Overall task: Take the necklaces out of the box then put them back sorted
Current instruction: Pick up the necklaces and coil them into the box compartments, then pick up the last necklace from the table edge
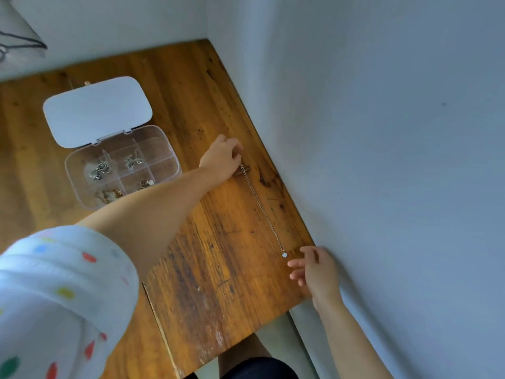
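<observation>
A clear plastic box (82, 170) with several compartments lies on the wooden table, its white lid (97, 110) folded open behind it. Several compartments hold bunched necklaces, silver ones (99, 170) at the back and gold ones (110, 195) in front. A thin chain necklace (262, 209) with a small pale pendant (284, 254) is stretched straight along the table's right side. My left hand (222, 157) pinches its far clasp end. My right hand (317, 269) hovers with fingers apart just beside the pendant, holding nothing.
A pale wall (382, 160) runs close along the table's right edge. The table's near edge (246, 337) sits above my lap. A white cloth with dark cords (19, 42) hangs at the far left corner.
</observation>
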Tool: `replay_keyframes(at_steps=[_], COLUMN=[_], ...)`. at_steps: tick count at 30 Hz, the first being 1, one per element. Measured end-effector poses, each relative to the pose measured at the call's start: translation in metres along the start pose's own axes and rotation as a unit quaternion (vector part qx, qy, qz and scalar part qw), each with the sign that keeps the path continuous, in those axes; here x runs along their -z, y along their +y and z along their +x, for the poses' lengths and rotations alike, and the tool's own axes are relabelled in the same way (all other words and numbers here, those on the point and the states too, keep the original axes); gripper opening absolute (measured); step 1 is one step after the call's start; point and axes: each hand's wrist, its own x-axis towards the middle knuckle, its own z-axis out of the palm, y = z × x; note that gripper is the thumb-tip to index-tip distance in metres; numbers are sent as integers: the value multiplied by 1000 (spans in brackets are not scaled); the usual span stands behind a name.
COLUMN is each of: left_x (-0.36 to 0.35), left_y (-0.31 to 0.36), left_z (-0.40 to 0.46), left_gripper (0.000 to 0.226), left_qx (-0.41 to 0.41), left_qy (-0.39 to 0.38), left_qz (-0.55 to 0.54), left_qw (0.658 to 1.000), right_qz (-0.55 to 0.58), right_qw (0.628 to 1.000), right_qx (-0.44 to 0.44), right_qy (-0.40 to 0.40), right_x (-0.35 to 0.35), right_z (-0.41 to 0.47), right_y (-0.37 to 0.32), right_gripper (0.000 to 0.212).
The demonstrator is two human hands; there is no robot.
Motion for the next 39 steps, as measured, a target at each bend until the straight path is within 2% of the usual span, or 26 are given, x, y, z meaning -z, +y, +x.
replay_keyframes(at_steps=[3,7,11,13,16,18,21,23,24,26,30,32,34,37,39], left_x=[24,75,111,109,83,59,29,21,19,18,19,20,21,22,22], left_y=[-1,-35,-99,-128,-151,-157,-163,-166,-167,-167,-166,-165,-164,-163,-163], left_z=[-25,-81,-149,-178,-209,-223,-231,-230,-228,-227,-227,-226,-226,-227,-227], left_gripper=[22,22,18,18,26,33,48,49,49,49,51,52,53,55,55], left_qx=[-16,-4,90,155,249,282,276,277,279,283,290,296,300,301,300], left_qy=[8,94,238,270,267,245,218,228,233,233,227,220,214,210,209], left_qz=[-75,-106,-80,-54,-29,21,104,129,137,146,142,140,142,144,144], left_qw=[997,990,964,949,931,927,930,925,921,919,919,919,919,919,919], right_qz=[27,-7,-89,-125,-132,-114,-50,-23,-14,0,-11,-19,-66,-152,-219], right_qw=[999,992,966,949,928,927,934,931,931,934,925,914,896,841,791], right_qx=[24,104,196,238,292,294,202,155,147,145,176,207,285,415,489], right_qy=[-18,-71,-143,-167,-188,-203,-290,-329,-334,-327,-337,-347,-333,-312,-295], right_x=[1,-26,-80,-114,-171,-207,-252,-270,-277,-286,-278,-266,-251,-225,-206], right_z=[-5,-3,9,18,34,44,57,60,63,67,72,67,56,41,34], right_y=[-24,-87,-162,-196,-240,-263,-286,-295,-297,-299,-302,-303,-300,-288,-277], right_gripper=[20,20,21,23,24,24,31,21,19,29,37,34,29,33,36])
